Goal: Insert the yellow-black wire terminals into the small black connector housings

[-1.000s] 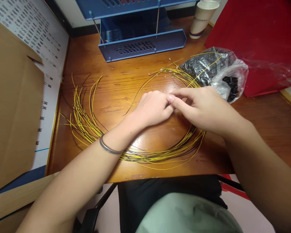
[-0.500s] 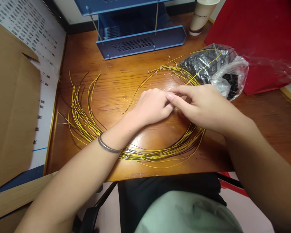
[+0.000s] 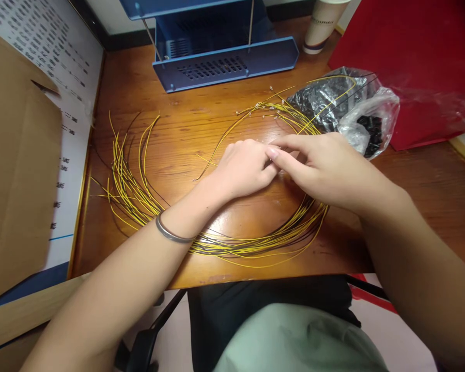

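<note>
Yellow and black wires [image 3: 248, 247] lie in a large loose loop on the wooden table, their free ends fanned out at the left. Several wire ends with small pale tips show near the top of the loop. My left hand [image 3: 246, 168] is closed above the middle of the loop, its fingertips curled out of sight. Touching it from the right is my right hand [image 3: 321, 165], with thumb and index finger pinched together. Whatever lies between the fingers is too small or hidden to make out. A thin yellow wire [image 3: 206, 160] shows just left of my left hand.
A clear plastic bag [image 3: 341, 106] of black pieces sits right of the loop, beside a red bag [image 3: 422, 67]. Behind stand a blue rack [image 3: 225, 67] and a paper cup [image 3: 323, 26]. A cardboard box [image 3: 19, 165] is at the left.
</note>
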`<state>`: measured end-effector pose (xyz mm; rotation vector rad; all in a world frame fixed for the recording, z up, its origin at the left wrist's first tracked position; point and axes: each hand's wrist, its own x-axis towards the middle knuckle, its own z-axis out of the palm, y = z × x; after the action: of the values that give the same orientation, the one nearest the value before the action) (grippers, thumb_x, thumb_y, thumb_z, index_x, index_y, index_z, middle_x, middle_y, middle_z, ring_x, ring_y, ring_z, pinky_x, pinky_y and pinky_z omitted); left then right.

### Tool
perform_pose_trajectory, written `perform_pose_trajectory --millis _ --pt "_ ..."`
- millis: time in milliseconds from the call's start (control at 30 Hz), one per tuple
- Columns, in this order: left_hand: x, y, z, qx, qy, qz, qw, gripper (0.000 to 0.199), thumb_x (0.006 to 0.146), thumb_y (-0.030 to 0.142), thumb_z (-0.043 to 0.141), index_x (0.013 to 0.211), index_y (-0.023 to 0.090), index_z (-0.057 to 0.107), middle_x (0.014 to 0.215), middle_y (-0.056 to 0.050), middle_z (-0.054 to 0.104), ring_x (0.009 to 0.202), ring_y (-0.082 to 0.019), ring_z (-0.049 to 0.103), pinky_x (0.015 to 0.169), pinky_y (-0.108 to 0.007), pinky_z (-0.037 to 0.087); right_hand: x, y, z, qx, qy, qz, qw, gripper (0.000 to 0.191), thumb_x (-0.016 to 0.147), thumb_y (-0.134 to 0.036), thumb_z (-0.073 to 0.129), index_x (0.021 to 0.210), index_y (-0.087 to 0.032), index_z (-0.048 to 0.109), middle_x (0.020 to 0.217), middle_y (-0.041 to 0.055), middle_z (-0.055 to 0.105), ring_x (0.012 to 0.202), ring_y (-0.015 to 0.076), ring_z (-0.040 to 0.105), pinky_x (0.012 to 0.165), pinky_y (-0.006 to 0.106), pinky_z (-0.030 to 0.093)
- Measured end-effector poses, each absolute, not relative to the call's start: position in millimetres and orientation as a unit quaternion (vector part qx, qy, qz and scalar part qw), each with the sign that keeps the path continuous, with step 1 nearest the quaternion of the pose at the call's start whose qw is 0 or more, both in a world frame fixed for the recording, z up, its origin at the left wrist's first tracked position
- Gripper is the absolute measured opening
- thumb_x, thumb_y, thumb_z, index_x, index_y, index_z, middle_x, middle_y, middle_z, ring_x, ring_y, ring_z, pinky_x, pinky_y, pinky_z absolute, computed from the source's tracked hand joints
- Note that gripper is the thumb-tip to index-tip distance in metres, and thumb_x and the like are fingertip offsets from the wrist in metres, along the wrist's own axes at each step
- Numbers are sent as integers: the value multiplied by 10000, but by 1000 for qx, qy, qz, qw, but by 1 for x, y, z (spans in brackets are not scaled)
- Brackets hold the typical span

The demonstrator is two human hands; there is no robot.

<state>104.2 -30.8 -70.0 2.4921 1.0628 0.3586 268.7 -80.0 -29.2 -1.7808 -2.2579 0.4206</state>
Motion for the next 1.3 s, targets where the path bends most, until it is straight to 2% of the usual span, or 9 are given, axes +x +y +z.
perform_pose_trajectory --millis 200,533,700,1067,1300 --pt "105 -31 -69 893 394 118 184 355 963 289 453 933 166 785 1007 -114 803 936 -265 725 803 -342 484 268 -80 -28 -612 -765 158 120 435 1028 -447 444 1116 -193 787 909 85 795 760 236 672 705 326 389" --pt "105 -31 -69 895 391 116 183 347 956 291 462 977 196 795 1072 -91 811 958 -273 734 805 -349 499 268 -80 -30 -611 -762 168 130 435 1029 -449 450 1112 -192 790 945 97 802 842 264 708 757 345 440" --pt "104 -30 -71 893 387 126 192 347 943 272 466 1015 223 803 1058 -64 817 942 -254 739 786 -333 495 267 -80 -29 -615 -759 170 128 424 1026 -430 457 1124 -184 788 932 93 797 841 251 707 749 336 426" --pt "102 -30 -71 890 373 144 218 360 999 291 448 1060 237 798 1049 -44 819 889 -218 728 744 -301 458 266 -81 -28 -622 -759 160 111 426 1021 -452 448 941 -174 762 854 91 761 729 213 629 681 327 345" --pt "101 -29 -72 894 366 144 214 343 997 278 453 1014 229 791 1037 -41 818 878 -212 729 736 -299 454 268 -82 -27 -619 -760 164 112 430 1029 -448 436 965 -174 760 872 96 764 750 216 634 693 321 347"
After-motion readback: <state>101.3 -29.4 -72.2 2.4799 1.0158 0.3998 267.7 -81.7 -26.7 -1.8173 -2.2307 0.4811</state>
